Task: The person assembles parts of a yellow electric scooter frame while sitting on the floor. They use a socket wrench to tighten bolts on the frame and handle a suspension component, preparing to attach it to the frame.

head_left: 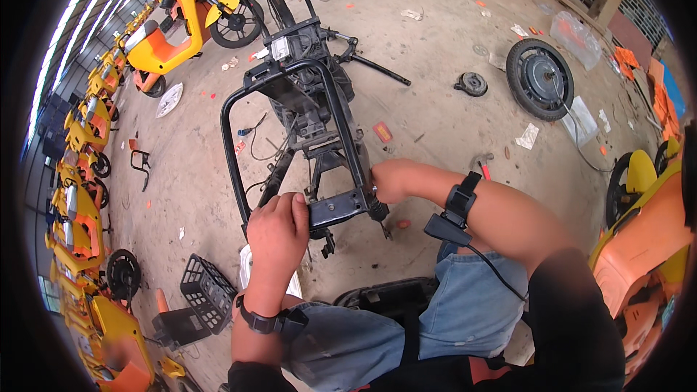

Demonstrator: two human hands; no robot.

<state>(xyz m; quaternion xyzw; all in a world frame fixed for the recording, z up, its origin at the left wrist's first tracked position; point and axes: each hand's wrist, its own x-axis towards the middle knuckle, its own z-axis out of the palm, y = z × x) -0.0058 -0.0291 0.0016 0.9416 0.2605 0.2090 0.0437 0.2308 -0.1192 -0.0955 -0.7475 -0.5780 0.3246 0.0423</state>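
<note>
A bare black scooter frame [334,209] stands in front of me, its looped rear rail toward me. My left hand [278,231] is wrapped over the near left corner of that rail, knuckles up. At the right side of the frame, my right hand [392,180] is closed beside the rail, above a dark shock absorber [377,210]. A small bit of shiny metal shows at its fingertips; what it grips is too hidden to name. Loose cables [265,152] hang from the left side of the frame.
A wheel with a hub motor [541,78] lies at the right, its cable trailing. Nearby are a round dark part [473,84] and a red-handled hammer [486,167]. A black plastic basket [207,292] lies at lower left. Yellow scooters [163,47] line the left side.
</note>
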